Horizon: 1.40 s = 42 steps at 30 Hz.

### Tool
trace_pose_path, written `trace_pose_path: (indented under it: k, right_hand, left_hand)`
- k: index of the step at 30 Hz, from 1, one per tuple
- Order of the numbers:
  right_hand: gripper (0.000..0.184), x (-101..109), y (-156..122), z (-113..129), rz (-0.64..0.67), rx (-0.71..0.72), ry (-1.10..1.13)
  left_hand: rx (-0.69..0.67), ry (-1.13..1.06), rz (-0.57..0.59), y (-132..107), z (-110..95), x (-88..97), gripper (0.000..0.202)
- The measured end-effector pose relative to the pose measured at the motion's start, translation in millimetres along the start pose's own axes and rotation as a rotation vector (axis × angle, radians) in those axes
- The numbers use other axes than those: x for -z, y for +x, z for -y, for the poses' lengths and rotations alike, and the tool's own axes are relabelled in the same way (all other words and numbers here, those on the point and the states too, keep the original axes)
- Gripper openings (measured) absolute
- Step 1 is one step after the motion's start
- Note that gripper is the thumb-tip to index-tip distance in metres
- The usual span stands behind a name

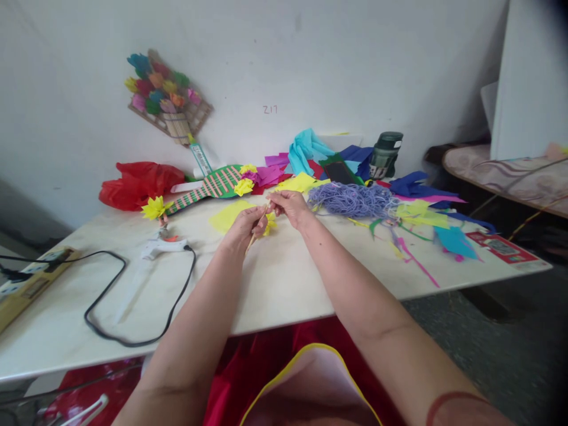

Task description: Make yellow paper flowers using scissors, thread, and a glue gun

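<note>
My left hand (248,226) is closed round a thin wooden stick (251,241), whose lower end sticks out beneath the fingers. At the stick's upper end, my right hand (287,204) pinches with thumb and fingertips close to the left thumb. Any small piece between those fingertips is too small to make out. Right behind the hands, a yellow crepe-paper flower (270,225) shows in part. A flat yellow paper sheet (228,215) lies on the table just left of them.
A white glue gun (162,248) with a black cord lies left, near a power strip (35,278). Behind are a green striped decoration (213,184), red paper (137,184), purple yarn (355,200), coloured scraps and a dark bottle (385,155). The white table's (284,296) front edge is close.
</note>
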State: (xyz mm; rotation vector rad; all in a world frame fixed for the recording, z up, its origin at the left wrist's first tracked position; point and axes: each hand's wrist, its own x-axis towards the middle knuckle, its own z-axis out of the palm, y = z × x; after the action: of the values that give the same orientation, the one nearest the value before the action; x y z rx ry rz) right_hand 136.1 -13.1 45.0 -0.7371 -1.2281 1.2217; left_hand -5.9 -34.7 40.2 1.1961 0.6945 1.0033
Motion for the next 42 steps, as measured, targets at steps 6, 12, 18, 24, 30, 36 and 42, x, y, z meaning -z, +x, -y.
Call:
trace_pose_path:
  k: [6, 12, 18, 24, 30, 36, 42]
  right_hand:
    - [0.026, -1.0, 0.4, -3.1, 0.046, 0.034, -0.008]
    - [0.022, -2.0, 1.0, -2.0, -0.030, 0.022, -0.005]
    - [0.023, 1.8, 2.2, 3.9, -0.144, 0.036, 0.056]
    - [0.024, 3.4, 3.7, 2.5, -0.180, 0.010, 0.040]
    - [0.021, -1.3, 3.3, 0.8, -0.241, -0.014, -0.008]
    - [0.017, -1.6, 6.8, -2.3, -0.393, 0.031, -0.207]
    - [0.017, -6.8, 6.1, -1.6, -0.507, -0.005, -0.123]
  left_hand:
    - [-0.010, 0.021, -0.049, 1.0, 0.5, 0.2, 0.030]
    - [-0.067, 0.068, -0.077, 2.5, 2.3, 3.4, 0.032]
    - [-0.097, 0.143, -0.109, 0.2, -0.6, -1.0, 0.032]
    - [-0.156, 0.248, -0.180, 1.8, 1.0, -3.6, 0.029]
    - [-0.297, 0.708, -0.448, 7.4, 6.8, -4.4, 0.025]
    - [-0.469, 1.239, -0.617, 5.2, 8.5, -6.6, 0.019]
    - [-0.468, 1.372, -0.632, 3.7, 9.1, -11.6, 0.021]
